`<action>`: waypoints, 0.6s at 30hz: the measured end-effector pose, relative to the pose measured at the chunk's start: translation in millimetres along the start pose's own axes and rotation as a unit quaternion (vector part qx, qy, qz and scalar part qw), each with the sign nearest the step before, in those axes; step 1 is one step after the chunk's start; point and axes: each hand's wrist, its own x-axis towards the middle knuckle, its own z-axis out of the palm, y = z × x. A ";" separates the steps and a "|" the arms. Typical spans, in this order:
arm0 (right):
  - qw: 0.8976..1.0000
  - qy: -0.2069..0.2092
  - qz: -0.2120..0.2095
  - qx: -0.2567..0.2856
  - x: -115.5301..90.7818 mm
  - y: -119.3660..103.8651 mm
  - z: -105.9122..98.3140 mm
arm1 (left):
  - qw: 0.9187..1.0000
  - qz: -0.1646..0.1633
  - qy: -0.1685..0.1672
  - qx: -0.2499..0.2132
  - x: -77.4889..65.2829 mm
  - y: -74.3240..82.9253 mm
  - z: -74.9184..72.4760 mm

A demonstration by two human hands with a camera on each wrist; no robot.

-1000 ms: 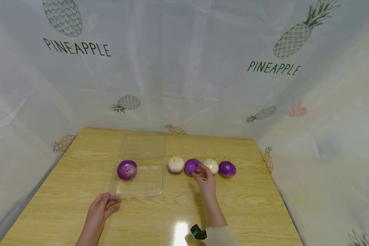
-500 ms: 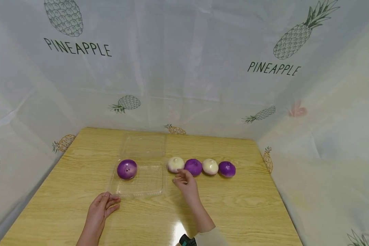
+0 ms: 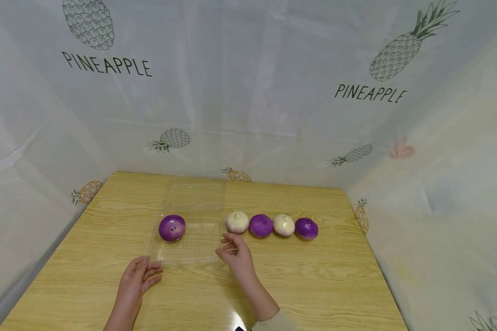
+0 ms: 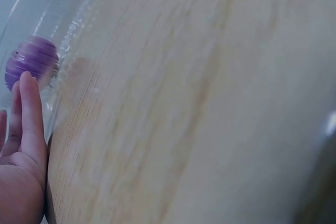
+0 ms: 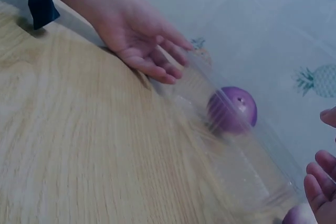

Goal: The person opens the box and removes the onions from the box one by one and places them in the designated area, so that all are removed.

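Note:
A clear plastic hinged container [image 3: 190, 263] lies on the table with its lid [image 3: 194, 197] folded back. At the left inside it sits a purple onion [image 3: 172, 228]. My left hand [image 3: 133, 280] touches the container's near left corner with fairly straight fingers; the left wrist view shows those fingers [image 4: 32, 119] extended beside the clear wall. My right hand [image 3: 237, 257] is by the container's right edge, fingers loosely bent and apart, with nothing held. Whether its fingertips touch the rim I cannot tell.
Right of the container stand a white onion [image 3: 237, 222], a purple onion [image 3: 261, 225], another white onion [image 3: 283, 225] and another purple onion [image 3: 306, 228] in a row. A pineapple-print curtain [image 3: 248, 92] surrounds the wooden table [image 3: 323, 276].
My right hand has moved left from in front of the row of onions to the container's right edge. The left hand stays at the corner, and the onions have not moved.

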 end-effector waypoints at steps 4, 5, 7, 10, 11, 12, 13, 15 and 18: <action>1.000 -0.010 -0.006 -0.020 1.6 9.9 9.7 | 1.000 0.001 -0.005 0.009 -0.9 -0.4 -1.0; 1.000 -0.014 -0.008 -0.024 1.1 10.7 12.2 | 1.000 0.001 -0.005 0.011 -1.2 -0.6 -1.4; 0.999 -0.020 -0.012 -0.034 0.3 11.2 17.5 | 1.000 0.001 -0.006 0.009 -1.3 -1.2 -2.1; 0.998 -0.028 -0.019 -0.047 -1.3 6.6 25.4 | 1.000 0.001 -0.007 0.005 -0.8 -1.9 -2.3; 0.998 -0.029 -0.024 -0.050 -0.6 7.1 28.1 | 1.000 0.001 -0.007 0.002 -0.5 -2.0 -2.1; 0.998 -0.031 -0.029 -0.051 0.3 7.6 30.6 | 1.000 0.002 -0.008 -0.002 -0.3 -1.9 -1.8; 0.997 -0.034 -0.036 -0.054 1.4 8.2 33.0 | 1.000 0.002 -0.010 -0.004 -0.3 -1.7 -1.5; 0.996 -0.038 -0.059 -0.063 5.4 14.6 38.0 | 1.000 0.004 -0.011 -0.012 -0.4 -0.8 -0.6; 0.991 -0.048 -0.093 -0.086 10.1 14.5 43.1 | 1.000 0.006 -0.012 -0.016 -0.8 0.0 0.2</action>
